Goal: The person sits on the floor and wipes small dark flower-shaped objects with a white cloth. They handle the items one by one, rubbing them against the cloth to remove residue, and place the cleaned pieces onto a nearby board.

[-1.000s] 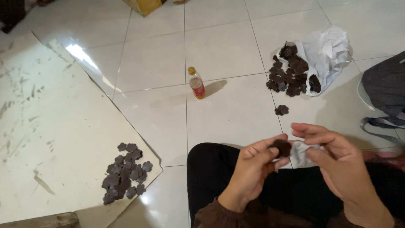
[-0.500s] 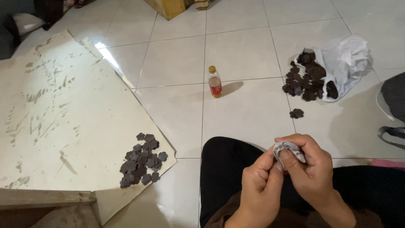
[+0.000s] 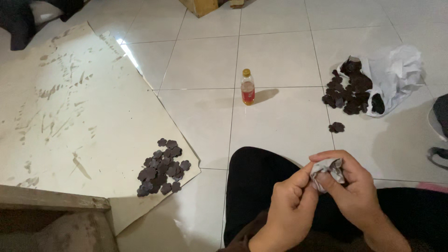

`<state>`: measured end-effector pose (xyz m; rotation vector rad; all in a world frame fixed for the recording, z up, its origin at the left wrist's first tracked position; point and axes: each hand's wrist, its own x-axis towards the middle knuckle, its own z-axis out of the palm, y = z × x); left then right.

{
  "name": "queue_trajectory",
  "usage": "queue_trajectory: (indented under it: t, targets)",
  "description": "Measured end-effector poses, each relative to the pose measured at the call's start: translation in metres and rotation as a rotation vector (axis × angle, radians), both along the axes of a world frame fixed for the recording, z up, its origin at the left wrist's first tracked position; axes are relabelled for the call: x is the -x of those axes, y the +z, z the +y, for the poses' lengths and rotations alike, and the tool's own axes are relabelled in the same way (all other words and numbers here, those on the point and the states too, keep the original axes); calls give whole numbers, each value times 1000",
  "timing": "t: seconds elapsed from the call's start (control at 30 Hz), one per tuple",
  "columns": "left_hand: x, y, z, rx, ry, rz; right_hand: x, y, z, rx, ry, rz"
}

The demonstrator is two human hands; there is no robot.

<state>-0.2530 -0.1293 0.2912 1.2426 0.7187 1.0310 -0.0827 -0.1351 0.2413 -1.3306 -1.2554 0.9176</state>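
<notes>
The right hand (image 3: pixel 354 191) is curled narrow around a small crumpled grey-white piece (image 3: pixel 328 170), pinching it between thumb and forefinger near its top edge. The left hand (image 3: pixel 291 205) meets it from the other side, its fingertips closed on the same piece at its lower left corner, so both hands grip one thing and neither is free. The piece sits directly between them, just above the lap, and is bunched up enough that no clear long axis can be told.

Below the hands lies the person's leg in dark trousers (image 3: pixel 261 186), folded on the tiled floor (image 3: pixel 280 126).

Outward from there, the nearest loose thing is a single dark flower-shaped cutout (image 3: pixel 336 127), ahead of the right hand and slightly to its left, lying flat on the floor. Beyond it, ahead and to the right, a heap of the same dark cutouts (image 3: pixel 347 91) spills from a crumpled white bag (image 3: pixel 394 74). This heap is nearer to the right hand than to the left.

A second pile of dark flower cutouts (image 3: pixel 163 167) lies well to the left of the left hand, on the corner of a scuffed pale board (image 3: pixel 70 116) laid on the floor. A small bottle with red liquid and a yellow cap (image 3: pixel 248 87) stands upright ahead, between the two piles and apart from both.
</notes>
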Motion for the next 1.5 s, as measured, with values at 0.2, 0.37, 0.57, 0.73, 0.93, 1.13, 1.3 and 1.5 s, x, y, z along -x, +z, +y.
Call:
queue_trajectory:
  t: [0.2, 0.37, 0.57, 0.73, 0.93, 1.13, 1.3, 1.5]
  targets:
    - [-4, -7, -9, -143, -18, 116, -4, -18, -2, -69, -59, 102]
    - [4, -11, 1, 195, -193, -226, -26, 11, 1, 227, 179, 157]
    - [4, -16, -4, -4, -131, -76, -15, -9, -6, -35, 57, 29]
    - [6, -12, -7, -28, -227, -50, -24, -20, -12, 19, 34, 126]
    - [12, -15, 1, 303, -304, -291, -39, -8, -9, 72, 219, 81]
    - [7, -17, -9, 68, -278, -136, -22, -22, -12, -192, 217, 231]
    - [15, -6, -1, 203, -313, -199, -24, -3, -10, -41, 196, 71]
    - [15, -4, -3, 106, -229, -154, -14, 4, -7, -54, 152, 30]
